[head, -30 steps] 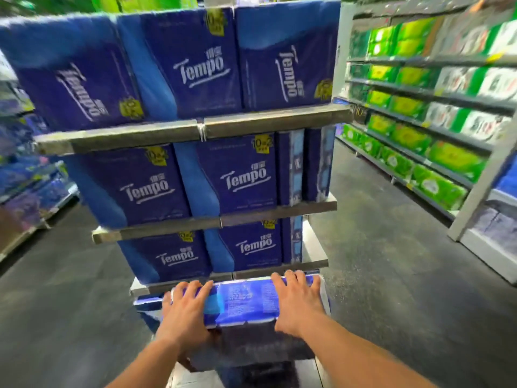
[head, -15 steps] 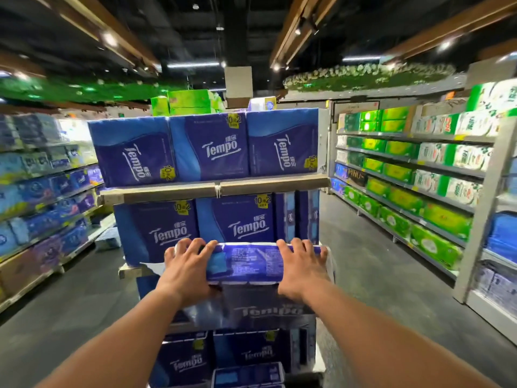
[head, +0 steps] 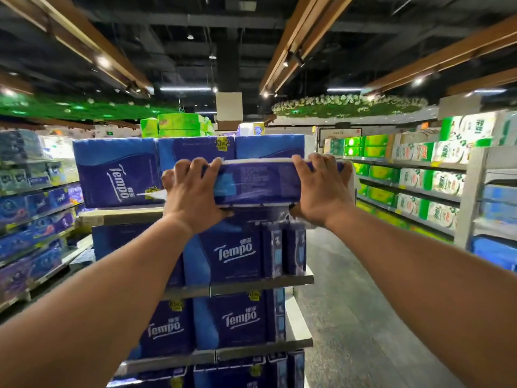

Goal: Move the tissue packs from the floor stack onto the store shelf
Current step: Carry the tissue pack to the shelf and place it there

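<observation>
You have the dark blue plastic-wrapped tissue pack raised out in front of you, level with the row of blue Tempo packs on the top tier of the grey metal display shelf. Your left hand clamps its left end and your right hand clamps its right end, fingers curled over the upper edge and thumbs tucked beneath, so the hands are well apart with the pack stretched between them. The main risk is the wrap: it looks slick and loose, and a grip on film alone may slide or tear if the load sags in the middle. The top tier already looks full across its front, so pushing the pack in could knock a standing pack backward or sideways off the far edge. If you mean to lay it on top of that row, it will rest on soft, rounded bundles and may tip toward you once you let go. You cannot see the space behind the row from here, so judge the landing spot before releasing. The narrow upright packs on the tier just below stand at the right edge and could topple if your forearm brushes them.
</observation>
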The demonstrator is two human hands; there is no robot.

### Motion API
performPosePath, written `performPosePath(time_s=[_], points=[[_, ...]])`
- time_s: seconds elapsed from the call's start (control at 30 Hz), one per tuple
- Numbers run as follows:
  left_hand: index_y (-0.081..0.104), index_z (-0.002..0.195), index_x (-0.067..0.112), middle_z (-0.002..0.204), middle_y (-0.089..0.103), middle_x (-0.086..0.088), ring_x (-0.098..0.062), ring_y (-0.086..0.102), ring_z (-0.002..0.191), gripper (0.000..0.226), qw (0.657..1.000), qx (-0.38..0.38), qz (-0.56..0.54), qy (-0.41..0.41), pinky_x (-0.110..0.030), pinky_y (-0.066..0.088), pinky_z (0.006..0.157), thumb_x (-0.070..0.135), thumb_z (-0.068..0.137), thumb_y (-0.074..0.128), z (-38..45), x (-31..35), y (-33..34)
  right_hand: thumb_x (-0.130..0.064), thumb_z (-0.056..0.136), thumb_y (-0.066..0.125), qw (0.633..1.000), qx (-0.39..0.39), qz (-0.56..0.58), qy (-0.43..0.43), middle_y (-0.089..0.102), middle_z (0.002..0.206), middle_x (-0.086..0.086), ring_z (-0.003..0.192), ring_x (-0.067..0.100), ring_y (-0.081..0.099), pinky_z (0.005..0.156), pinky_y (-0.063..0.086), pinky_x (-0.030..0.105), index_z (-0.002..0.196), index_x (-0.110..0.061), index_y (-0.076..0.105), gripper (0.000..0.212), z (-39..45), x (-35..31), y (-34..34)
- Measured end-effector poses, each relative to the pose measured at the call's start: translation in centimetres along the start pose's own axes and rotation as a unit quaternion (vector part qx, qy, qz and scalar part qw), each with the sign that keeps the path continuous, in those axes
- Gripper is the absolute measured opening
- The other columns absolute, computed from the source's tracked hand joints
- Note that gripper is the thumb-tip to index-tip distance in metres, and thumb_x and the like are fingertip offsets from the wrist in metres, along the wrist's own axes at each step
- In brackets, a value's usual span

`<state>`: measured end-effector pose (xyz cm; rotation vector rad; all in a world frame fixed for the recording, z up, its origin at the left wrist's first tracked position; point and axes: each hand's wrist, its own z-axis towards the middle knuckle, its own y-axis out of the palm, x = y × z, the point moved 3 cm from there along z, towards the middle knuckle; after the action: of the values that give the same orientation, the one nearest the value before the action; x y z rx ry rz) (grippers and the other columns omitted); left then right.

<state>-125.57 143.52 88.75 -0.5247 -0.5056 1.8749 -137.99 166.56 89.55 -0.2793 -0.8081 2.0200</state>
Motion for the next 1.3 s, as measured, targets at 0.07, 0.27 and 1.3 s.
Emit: performPosePath(time_s=[0.07, 0.27, 1.3], points=[[0.029, 0.151, 0.025, 0.132, 0.039, -0.002, -0.030, 0.030, 0.122, 0.119, 1.000, 0.017, 0.001, -0.003, -0.052, 0.025, 0.103, 0.077, 0.055, 0.077, 2.9, 0.0, 0.9, -0.053, 0.075, 0.072, 1.000, 0.013, -0.008, -0.002, 0.030, 0.148, 0.010, 0.134, 0.032, 0.025, 0.108, 0.017, 0.053, 0.154, -0.028, 0.021, 0.097, 2.7, 1.0, 0.4], [0.029, 0.150, 0.026, 0.134, 0.040, -0.004, -0.031, 0.030, 0.121, 0.115, 0.998, 0.055, -0.009, -0.002, -0.052, 0.027, 0.101, 0.077, 0.057, 0.074, 10.9, -0.7, 6.2, -0.054, 0.076, 0.074, 0.999, 0.034, -0.024, 0.005, 0.029, 0.146, 0.010, 0.134, 0.033, 0.024, 0.109, 0.018, 0.054, 0.154, -0.028, 0.022, 0.097, 10.6, 3.0, 3.3], [0.037, 0.144, 0.029, 0.141, 0.050, 0.002, -0.028, 0.043, 0.131, 0.123, 0.981, -0.175, 0.076, -0.040, -0.055, 0.037, 0.102, 0.081, 0.041, 0.081, 41.5, -0.5, 36.7, -0.060, 0.060, 0.090, 0.980, -0.188, -0.021, -0.058, 0.036, 0.148, 0.007, 0.140, 0.037, 0.035, 0.107, 0.029, 0.069, 0.151, -0.025, 0.031, 0.114, 44.1, 13.3, 33.7]])
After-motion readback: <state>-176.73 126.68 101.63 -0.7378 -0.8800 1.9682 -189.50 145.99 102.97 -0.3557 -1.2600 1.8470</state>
